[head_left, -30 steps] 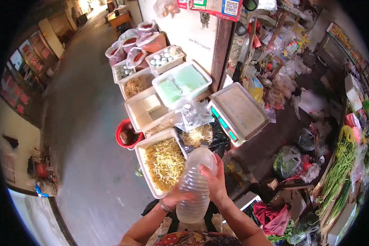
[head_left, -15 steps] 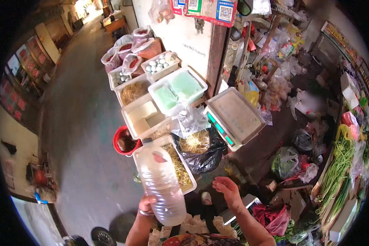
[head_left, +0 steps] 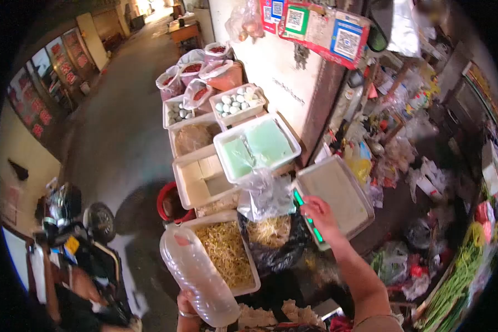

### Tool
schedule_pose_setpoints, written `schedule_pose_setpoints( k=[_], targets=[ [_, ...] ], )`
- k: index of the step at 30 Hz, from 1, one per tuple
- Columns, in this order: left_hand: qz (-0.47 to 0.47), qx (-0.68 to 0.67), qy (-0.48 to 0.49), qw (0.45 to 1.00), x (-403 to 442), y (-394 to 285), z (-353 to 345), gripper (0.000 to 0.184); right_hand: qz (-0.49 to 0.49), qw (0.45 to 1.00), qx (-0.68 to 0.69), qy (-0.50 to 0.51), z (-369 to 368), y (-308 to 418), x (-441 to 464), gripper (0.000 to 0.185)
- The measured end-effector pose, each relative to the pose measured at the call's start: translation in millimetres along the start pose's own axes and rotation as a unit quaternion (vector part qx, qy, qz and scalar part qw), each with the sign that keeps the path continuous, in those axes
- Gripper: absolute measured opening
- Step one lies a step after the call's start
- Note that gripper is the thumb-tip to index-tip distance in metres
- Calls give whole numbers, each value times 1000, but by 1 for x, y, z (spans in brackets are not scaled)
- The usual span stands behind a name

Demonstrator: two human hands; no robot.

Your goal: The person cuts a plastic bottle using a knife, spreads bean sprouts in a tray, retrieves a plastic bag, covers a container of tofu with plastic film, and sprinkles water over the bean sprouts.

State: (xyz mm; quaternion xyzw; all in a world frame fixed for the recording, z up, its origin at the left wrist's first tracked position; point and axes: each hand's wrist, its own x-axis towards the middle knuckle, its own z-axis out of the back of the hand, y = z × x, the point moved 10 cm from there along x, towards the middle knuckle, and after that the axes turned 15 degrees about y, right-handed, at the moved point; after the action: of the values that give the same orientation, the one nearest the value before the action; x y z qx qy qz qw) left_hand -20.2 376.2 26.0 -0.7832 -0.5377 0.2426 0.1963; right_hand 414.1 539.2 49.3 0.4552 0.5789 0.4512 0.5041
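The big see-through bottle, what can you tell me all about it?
The bottle is large, long and rounded, and looks like thin, cloudy clear plastic. Faint ridges show on its side, and a pinkish patch near its far end. It leans at a slant, the far end toward the left. The person's left hand grips its lower side. It overlaps the sprout tray in view; whether they touch I can't tell.

No words or numbers are clear enough to read. A red board (head_left: 322, 40) up by the white wall (head_left: 254, 58) has square codes on it: one on a blue card (head_left: 347, 43) near its bottom right corner, one on a green card (head_left: 296, 21), and more at its left end. The dark writing (head_left: 289, 91) on the wall and the green lights (head_left: 317, 235) along the scale's (head_left: 337, 191) left edge look too blurry.
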Motion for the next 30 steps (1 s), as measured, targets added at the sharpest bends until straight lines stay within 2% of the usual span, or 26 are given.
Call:
schedule_pose_setpoints(
  k=[3, 5, 8, 10, 11, 13, 14, 18, 20, 24, 26, 30],
  targets=[
    [14, -47, -1, 999, 20, 36, -9, 75, -38, 999, 26, 12, 27, 11, 102, 42],
    [57, -60, -108, 991, -23, 84, 86, 56, 16, 993, -113, 28, 56, -9, 193, 43],
    [25, -70, -178, 981, -9, 100, 53, 56, 22, 991, -134, -3, 62, 7, 274, 41],
    [-27, -27, -257, 966, -14, 108, 72, 65, -61, 975, -209, 46, 52, 17, 306, 44],
    [-29, -26, -264, 964, -9, 109, 67, 65, -64, 975, -207, 52, 51, 11, 325, 44],
    [-42, 54, -255, 965, -1, 96, 46, 67, -78, 948, -309, 27, 55, -9, 363, 50],
    [-34, 32, -255, 966, 1, 99, 43, 69, -53, 940, -338, -16, 53, -10, 374, 55],
    [-29, -57, -253, 965, 8, 118, 33, 73, -75, 916, -392, -35, 44, -32, 405, 60],
    [-33, -118, -227, 966, 16, 126, 29, 77, -58, 905, -403, -121, 50, -31, 408, 54],
    [-27, -130, -241, 961, 17, 136, 38, 71, -71, 909, -393, -121, 53, -35, 416, 58],
    [-26, -115, -205, 972, 11, 147, 60, 61, -117, 884, -442, -97, 48, -34, 417, 61],
    [-13, -79, -249, 965, 17, 136, 49, 55, -177, 853, -491, -21, 36, -11, 414, 70]
  ],
)
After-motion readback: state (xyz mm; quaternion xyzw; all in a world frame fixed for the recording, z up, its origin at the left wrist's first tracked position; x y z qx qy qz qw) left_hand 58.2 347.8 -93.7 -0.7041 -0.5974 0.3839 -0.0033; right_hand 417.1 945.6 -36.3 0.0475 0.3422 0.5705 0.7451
